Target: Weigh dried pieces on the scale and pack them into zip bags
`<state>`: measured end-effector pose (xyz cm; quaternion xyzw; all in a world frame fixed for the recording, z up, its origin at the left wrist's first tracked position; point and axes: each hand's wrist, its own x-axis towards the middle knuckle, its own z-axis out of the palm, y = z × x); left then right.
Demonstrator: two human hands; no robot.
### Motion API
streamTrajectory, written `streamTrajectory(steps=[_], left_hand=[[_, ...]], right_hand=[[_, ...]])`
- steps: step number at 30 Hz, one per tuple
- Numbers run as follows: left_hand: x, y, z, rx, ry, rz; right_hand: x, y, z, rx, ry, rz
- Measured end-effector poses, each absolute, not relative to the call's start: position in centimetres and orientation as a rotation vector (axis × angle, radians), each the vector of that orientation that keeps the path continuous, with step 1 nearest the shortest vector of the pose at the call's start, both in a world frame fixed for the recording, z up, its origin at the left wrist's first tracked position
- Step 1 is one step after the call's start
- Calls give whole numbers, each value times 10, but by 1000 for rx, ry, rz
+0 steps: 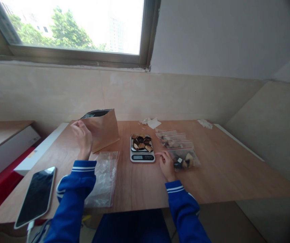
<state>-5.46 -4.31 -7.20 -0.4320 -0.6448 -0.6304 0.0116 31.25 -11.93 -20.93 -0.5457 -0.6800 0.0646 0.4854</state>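
Observation:
My left hand (82, 137) is at the left side of a brown paper bag (105, 130), its fingers closed at the upper edge. The bag stands with its dark-lined mouth open. My right hand (167, 163) rests on the table with its fingers partly stretched, the index finger pointing at the right edge of a white digital scale (143, 157). On the scale's plate lie several dark brown and tan dried pieces (141, 143); the reading is too small to make out. Clear zip bags (183, 158) with similar pieces overlap to the right of the scale.
A stack of clear zip bags (101, 180) lies at the table's front, left of the scale. A tablet (37, 194) with a white cable is at the front left. White paper scraps (154, 123) and a crumpled tissue (205, 124) lie along the back edge by the wall.

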Motion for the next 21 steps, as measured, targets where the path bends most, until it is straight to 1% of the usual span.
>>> streamTrajectory(steps=[5, 9, 17, 21], left_hand=[[-58, -49, -94, -1487, -2148, -1866], [-54, -59, -99, -1564, -2130, -1831], [-38, -78, -81, -1533, -2040, -1897], [-33, -85, -65, -1553, -1907, -1996]], right_hand=[[314, -119, -210, -1338, -1605, 137], [310, -120, -207, -1335, -1654, 159], [283, -111, -195, -1356, -1767, -4], [274, -102, -195, -1349, -1804, -4]])
